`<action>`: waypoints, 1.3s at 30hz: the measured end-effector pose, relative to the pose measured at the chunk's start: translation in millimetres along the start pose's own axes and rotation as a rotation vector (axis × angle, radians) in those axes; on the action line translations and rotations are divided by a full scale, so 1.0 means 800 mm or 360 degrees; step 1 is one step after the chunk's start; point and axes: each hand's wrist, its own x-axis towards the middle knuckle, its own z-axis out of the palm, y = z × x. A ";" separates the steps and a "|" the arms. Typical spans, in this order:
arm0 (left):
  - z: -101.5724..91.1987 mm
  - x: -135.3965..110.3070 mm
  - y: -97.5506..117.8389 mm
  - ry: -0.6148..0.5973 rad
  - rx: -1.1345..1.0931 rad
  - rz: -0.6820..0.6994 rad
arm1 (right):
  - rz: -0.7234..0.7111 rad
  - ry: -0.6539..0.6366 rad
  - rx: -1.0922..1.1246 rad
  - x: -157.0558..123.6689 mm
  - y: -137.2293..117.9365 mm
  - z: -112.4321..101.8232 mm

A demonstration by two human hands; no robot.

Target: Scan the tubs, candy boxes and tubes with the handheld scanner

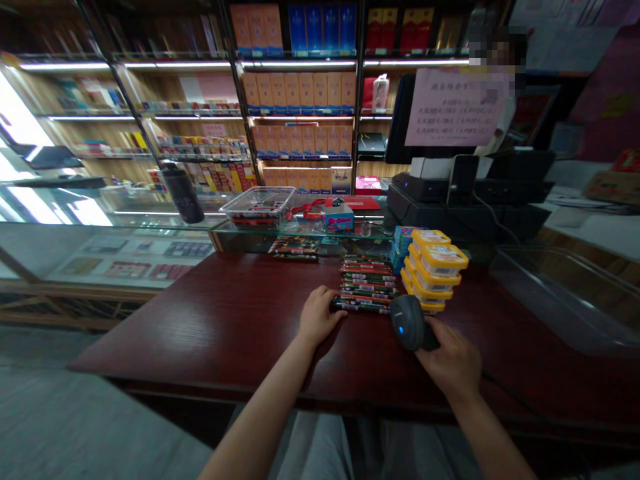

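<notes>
A dark scanner [406,323] is held in the right hand [453,360], just beside the right end of the nearest packets. Their left end is touched by the left hand [319,315], its thumb and fingers set narrowly; whether they are gripped cannot be told. The packets [367,290] are laid in rows on the worktop [225,320], with yellow tubs [435,267] stacked to their right.

Dk bottle [183,195] stands on glass ctr [145,220], pink notice [440,110] on monitor [399,130]
</notes>
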 end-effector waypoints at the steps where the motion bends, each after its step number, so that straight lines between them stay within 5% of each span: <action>1: 0.000 0.000 0.000 0.0010 -0.0019 0.0004 | -0.0012 0.0008 -0.0009 0.000 0.001 0.000; 8: -0.002 0.007 -0.018 0.0130 -0.0192 -0.0105 | -0.0206 0.0042 -0.0114 -0.004 0.006 0.001; 17: -0.036 0.085 -0.134 0.0184 0.0320 -0.0591 | -0.0365 -0.0042 -0.0120 -0.008 0.010 0.003; 26: -0.040 0.154 -0.206 0.0034 0.0821 -0.0453 | -0.0489 -0.0046 -0.0228 -0.004 0.018 0.001; 32: -0.039 0.171 -0.221 -0.0005 0.0926 -0.0449 | -0.0520 -0.0081 -0.0211 -0.002 0.020 0.002; 39: -0.061 0.151 -0.198 0.0101 0.0894 -0.0459 | -0.0342 -0.0113 -0.0192 -0.003 0.012 0.003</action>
